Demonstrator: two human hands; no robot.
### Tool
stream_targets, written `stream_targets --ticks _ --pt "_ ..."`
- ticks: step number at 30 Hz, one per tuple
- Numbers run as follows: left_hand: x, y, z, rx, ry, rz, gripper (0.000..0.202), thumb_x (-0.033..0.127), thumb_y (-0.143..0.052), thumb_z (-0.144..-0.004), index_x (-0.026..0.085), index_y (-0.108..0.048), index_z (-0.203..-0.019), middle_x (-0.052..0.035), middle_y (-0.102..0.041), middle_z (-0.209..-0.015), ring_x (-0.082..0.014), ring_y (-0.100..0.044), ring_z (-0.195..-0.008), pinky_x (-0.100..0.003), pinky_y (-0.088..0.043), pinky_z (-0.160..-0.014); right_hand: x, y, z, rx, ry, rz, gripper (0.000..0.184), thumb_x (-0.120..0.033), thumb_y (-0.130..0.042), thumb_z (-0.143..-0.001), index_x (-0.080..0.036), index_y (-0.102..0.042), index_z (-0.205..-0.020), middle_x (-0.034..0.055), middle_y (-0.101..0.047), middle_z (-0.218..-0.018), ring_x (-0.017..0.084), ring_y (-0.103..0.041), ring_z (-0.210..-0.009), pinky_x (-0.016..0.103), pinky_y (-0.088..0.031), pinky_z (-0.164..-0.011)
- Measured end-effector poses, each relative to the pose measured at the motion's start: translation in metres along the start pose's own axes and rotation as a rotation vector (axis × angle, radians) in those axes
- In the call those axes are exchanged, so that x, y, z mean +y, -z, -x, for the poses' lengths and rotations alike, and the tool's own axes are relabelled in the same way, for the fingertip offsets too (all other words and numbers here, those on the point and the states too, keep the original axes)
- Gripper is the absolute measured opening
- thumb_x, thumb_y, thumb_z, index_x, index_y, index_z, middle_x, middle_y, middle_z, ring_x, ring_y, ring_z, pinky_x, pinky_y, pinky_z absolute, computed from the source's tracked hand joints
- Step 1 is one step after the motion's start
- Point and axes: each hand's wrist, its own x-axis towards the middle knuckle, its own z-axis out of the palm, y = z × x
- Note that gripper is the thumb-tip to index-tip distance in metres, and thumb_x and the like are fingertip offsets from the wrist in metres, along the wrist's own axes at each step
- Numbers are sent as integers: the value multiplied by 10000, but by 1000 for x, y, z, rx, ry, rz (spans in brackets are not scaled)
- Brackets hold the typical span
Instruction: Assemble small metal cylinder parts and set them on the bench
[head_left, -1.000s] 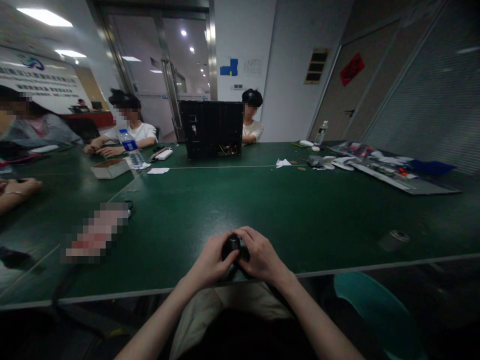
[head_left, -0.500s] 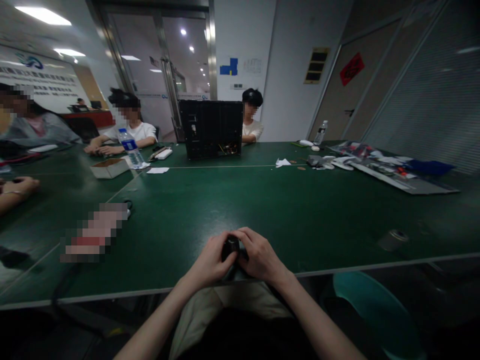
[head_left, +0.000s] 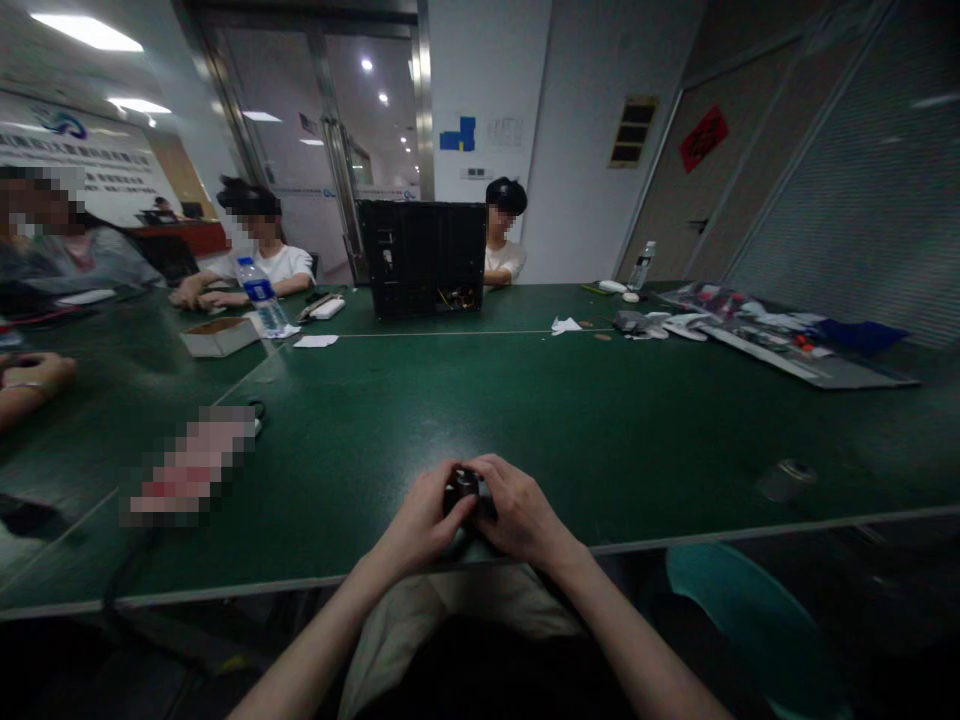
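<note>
Close to the table's near edge, my two hands meet around a small dark cylinder [head_left: 467,482] with a shiny top. My left hand [head_left: 429,508] curls round its left side, the thumb pressed against its front. On the other side my right hand [head_left: 520,505] is closed, its fingers bent over toward the cylinder's far side. Fingertips of both hands are partly hidden, and what kind of part the cylinder is cannot be made out. Beneath them lies the green table [head_left: 600,420].
Far to my right stands a grey metal cylinder [head_left: 786,480]. On the left lies a blurred-out flat object [head_left: 191,465] with a cable. Further back are a black computer case [head_left: 424,258], a white box [head_left: 217,337], a water bottle [head_left: 259,295] and a cluttered board [head_left: 825,365]. Other people sit around.
The dark cylinder has shifted or turned slightly, and more of its shiny top and side shows between my hands. Both hands stay in nearly the same place.
</note>
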Motion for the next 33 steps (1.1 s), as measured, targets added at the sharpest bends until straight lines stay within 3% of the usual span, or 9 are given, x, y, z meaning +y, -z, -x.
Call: stream_targets --ticks 7,13,16,28,33 --pt "-2 0 0 48 39 29 384 217 -525 -824 200 -416 -1191 -79 -623 -1056 -215 -594 -951 -330 -447 -837 -2 12 1 -30 -94 -279 676 -212 -657 -712 -210 -351 -1314 78 -550 -1181 198 -543 -1039 333 -452 -909" --pt "-7 -2 -1 55 31 -36 476 132 -550 -741 190 -419 -1195 -84 -616 -1076 -225 -579 -987 -361 -430 -883 4 13 -2 -48 -144 -332 394 -244 -613 -803 -221 -532 -1188 62 -602 -1109 190 -568 -1002 325 -448 -881" --pt "-10 -3 -1 55 39 -73 498 128 -552 -727 181 -415 -1204 -94 -607 -1097 -234 -569 -1000 -374 -428 -887 4 12 -3 -82 -141 -323 347 -241 -615 -807 -225 -573 -1151 59 -591 -1097 188 -565 -992 314 -446 -867" --pt "-12 -6 0 26 -14 -120 472 207 -586 -749 179 -423 -1191 -107 -590 -1142 -248 -566 -1032 -377 -441 -892 4 11 -3 -94 -143 -310 283 -194 -537 -853 -220 -562 -1133 52 -598 -1072 176 -564 -987 302 -438 -875" --pt "-10 -5 0 29 -24 -103 455 234 -588 -775 186 -426 -1196 -98 -600 -1120 -238 -573 -1010 -369 -446 -879 6 7 0 -30 -150 -283 338 -209 -509 -872 -231 -485 -1209 52 -596 -1144 177 -557 -1033 315 -432 -909"
